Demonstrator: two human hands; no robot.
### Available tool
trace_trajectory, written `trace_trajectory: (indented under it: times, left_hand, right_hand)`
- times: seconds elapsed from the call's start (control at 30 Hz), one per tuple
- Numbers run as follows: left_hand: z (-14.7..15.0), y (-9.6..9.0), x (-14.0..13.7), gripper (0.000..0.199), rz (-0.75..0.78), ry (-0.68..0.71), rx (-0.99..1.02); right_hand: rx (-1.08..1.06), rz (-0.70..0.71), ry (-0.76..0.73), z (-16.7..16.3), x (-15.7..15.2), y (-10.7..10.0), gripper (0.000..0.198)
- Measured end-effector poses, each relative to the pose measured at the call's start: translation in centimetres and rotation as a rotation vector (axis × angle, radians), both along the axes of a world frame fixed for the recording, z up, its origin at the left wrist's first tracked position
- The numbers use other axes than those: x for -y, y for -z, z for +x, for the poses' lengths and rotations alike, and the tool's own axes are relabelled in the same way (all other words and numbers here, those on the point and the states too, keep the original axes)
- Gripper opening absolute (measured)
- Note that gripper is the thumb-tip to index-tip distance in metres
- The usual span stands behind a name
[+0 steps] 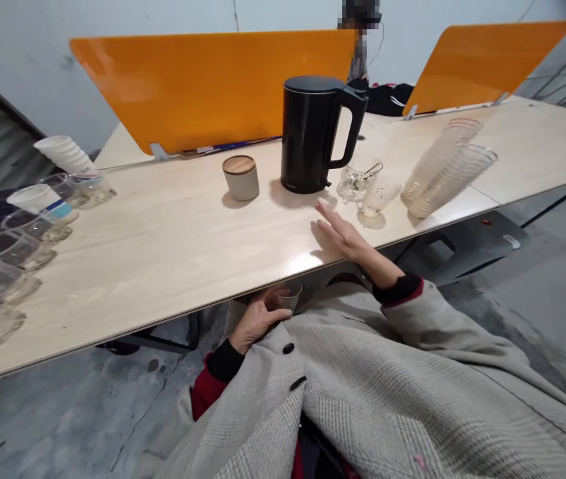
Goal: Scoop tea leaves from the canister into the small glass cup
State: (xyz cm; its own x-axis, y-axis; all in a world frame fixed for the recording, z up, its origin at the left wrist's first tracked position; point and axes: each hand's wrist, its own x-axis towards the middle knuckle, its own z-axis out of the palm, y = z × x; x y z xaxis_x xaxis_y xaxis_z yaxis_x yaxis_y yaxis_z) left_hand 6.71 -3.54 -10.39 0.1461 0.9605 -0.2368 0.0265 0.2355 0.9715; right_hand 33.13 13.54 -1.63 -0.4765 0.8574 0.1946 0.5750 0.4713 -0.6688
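Below the table's front edge, my left hand (257, 320) is closed round a clear plastic cup (288, 297), close against my coat; the table edge hides part of it. My right hand (340, 233) is stretched flat, fingers straight, over the table's front edge and holds nothing. Just beyond its fingertips stands a black electric kettle (307, 136), handle to the right. A clear plastic cup (378, 201) sits to the right of that hand. Behind this cup is a glass teapot-like vessel (360, 178) with a thin stick or spoon in it. Left of the kettle stands a grey canister (241, 183) with a wooden lid.
Stacks of clear plastic cups (447, 173) lean on the right. Along the left end are several clear cups (18, 249) and stacked paper cups (66, 156). Orange dividers (203, 86) cross the table (153, 246). A person (360, 56) is behind them. A grey chair (462, 249) is tucked underneath.
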Motion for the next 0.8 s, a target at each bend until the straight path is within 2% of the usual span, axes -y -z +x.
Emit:
trace_trajectory:
  times: [0.13,0.2,0.27,0.37,0.47,0.63,0.7,0.8]
  left_hand:
    - [0.0,0.5,-0.4,0.065,-0.004,0.004,0.025]
    - [0.0,0.6,-0.5,0.063,0.000,0.008,0.030]
    - [0.0,0.8,-0.6,0.057,0.004,0.009,0.014]
    - [0.1,1.3,-1.0,0.051,0.015,-0.010,-0.001]
    - [0.7,1.6,-1.6,0.053,0.031,-0.034,0.008]
    - [2.1,0.9,-2.5,0.049,0.099,0.072,-0.012]
    - [2.6,0.5,-2.6,0.053,0.118,0.098,0.001]
    - [3.0,-0.1,-2.4,0.058,0.117,0.111,0.038]
  right_hand:
    - [0.144,0.092,-0.011,-1.7,-5.6,-0.6,0.084]
    - [0.214,0.131,-0.023,-2.5,-6.7,-0.6,0.075]
    - [0.258,0.137,-0.026,-2.7,-6.3,-0.3,0.068]
    - [0.278,0.148,-0.063,-2.0,-3.3,0.4,0.067]
    - [0.251,0.143,-0.185,-0.8,1.6,1.0,0.069]
    - [0.173,0.189,-0.282,0.1,9.3,0.6,0.077]
    - [0.137,0.166,-0.297,-0.1,11.2,0.1,0.082]
    - [0.062,0.110,-0.317,-0.4,13.0,-0.3,0.079]
